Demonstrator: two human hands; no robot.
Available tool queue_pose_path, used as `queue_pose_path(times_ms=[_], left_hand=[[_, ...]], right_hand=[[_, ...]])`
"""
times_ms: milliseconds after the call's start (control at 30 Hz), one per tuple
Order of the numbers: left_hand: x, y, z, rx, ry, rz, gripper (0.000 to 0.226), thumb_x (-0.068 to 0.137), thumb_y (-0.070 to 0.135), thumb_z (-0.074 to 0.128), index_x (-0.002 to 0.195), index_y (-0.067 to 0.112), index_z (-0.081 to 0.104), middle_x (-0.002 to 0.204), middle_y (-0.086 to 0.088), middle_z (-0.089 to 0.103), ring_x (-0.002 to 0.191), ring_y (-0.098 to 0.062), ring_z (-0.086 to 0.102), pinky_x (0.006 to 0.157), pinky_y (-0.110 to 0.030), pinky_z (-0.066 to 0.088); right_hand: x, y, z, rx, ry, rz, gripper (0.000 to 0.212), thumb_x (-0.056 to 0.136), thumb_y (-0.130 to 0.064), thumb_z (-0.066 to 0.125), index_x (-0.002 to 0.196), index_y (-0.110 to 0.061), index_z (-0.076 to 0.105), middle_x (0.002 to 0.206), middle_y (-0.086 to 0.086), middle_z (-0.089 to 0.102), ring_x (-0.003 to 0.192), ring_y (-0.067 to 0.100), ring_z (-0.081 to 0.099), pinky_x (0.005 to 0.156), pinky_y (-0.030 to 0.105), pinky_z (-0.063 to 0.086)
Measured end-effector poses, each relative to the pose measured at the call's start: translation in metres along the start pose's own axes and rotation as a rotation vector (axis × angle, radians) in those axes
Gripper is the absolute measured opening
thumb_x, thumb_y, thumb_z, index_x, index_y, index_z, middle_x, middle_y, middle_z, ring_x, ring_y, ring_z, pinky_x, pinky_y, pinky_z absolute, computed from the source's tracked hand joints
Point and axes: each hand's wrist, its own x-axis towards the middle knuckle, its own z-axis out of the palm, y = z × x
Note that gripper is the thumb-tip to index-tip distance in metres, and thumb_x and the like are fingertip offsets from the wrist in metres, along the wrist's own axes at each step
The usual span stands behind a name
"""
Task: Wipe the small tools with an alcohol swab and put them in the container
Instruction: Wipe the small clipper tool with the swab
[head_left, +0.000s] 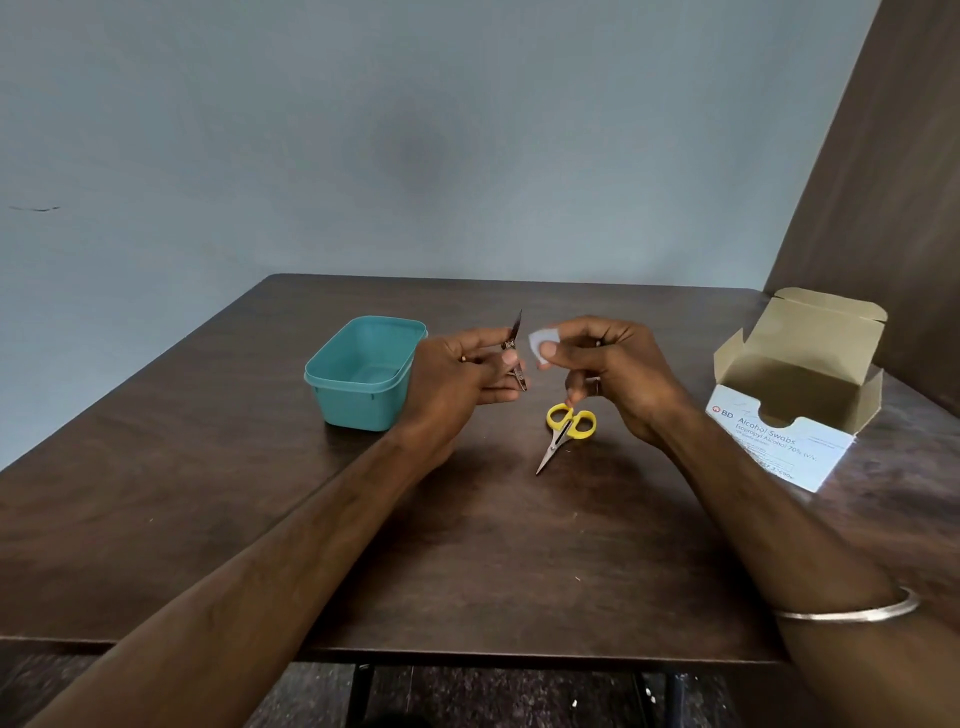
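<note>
Open box (795, 400) reads "BD Alcohol Swabs"; right hand (608, 374) pinches swab (540, 344).

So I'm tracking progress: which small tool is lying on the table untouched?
The yellow-handled scissors, lying flat on the table. The other tool, the nail clipper, is held up in the left hand.

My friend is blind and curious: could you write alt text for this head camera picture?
Above a dark wooden table, a person's left hand holds a small metal tool while the right hand pinches a white swab. Yellow-handled scissors lie below, a teal container left, an open swab box right.
</note>
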Motion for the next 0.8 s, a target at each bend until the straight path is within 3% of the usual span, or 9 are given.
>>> queue_pose_path(times_ms=[100, 300, 633, 800], left_hand=[[0.0003, -0.0005, -0.0004, -0.009, -0.018, -0.028, 0.03, 0.088, 0.004, 0.067, 0.117, 0.01, 0.07, 0.097, -0.01, 0.075, 0.078, -0.021, 0.075, 0.066, -0.027, 0.061], [-0.0011, -0.0036, -0.0011, 0.021, -0.067, 0.022, 0.024, 0.091, 0.006, 0.066, 0.114, 0.009, 0.071, 0.091, -0.01, 0.077, 0.074, -0.023, 0.075, 0.067, -0.03, 0.062], [0.0001, -0.0039, 0.0012, 0.02, -0.145, -0.021, 0.024, 0.096, 0.005, 0.059, 0.117, 0.003, 0.069, 0.101, -0.015, 0.075, 0.084, -0.023, 0.076, 0.072, -0.031, 0.062], [0.0009, -0.0042, -0.0001, 0.014, -0.123, -0.014, 0.024, 0.094, 0.003, 0.06, 0.117, 0.002, 0.069, 0.101, -0.015, 0.075, 0.085, -0.025, 0.075, 0.075, -0.034, 0.062]], right_hand=[[-0.0015, -0.0007, 0.0036, -0.029, -0.069, 0.061, 0.006, 0.087, -0.01, 0.074, 0.093, -0.01, 0.075, 0.073, 0.007, 0.072, 0.04, 0.017, 0.056, 0.049, 0.027, 0.05], [-0.0005, 0.0019, 0.0022, -0.08, -0.13, 0.119, 0.016, 0.084, -0.014, 0.078, 0.095, -0.004, 0.073, 0.075, 0.005, 0.072, 0.046, 0.019, 0.06, 0.05, 0.027, 0.054], [-0.0011, 0.0023, 0.004, -0.172, -0.096, 0.071, 0.021, 0.08, -0.018, 0.083, 0.095, -0.006, 0.074, 0.074, 0.011, 0.07, 0.049, 0.024, 0.058, 0.049, 0.031, 0.055], [-0.0004, 0.0018, 0.004, -0.155, -0.1, 0.076, 0.024, 0.078, -0.005, 0.082, 0.1, -0.003, 0.073, 0.073, 0.009, 0.067, 0.054, 0.018, 0.063, 0.055, 0.035, 0.058]])
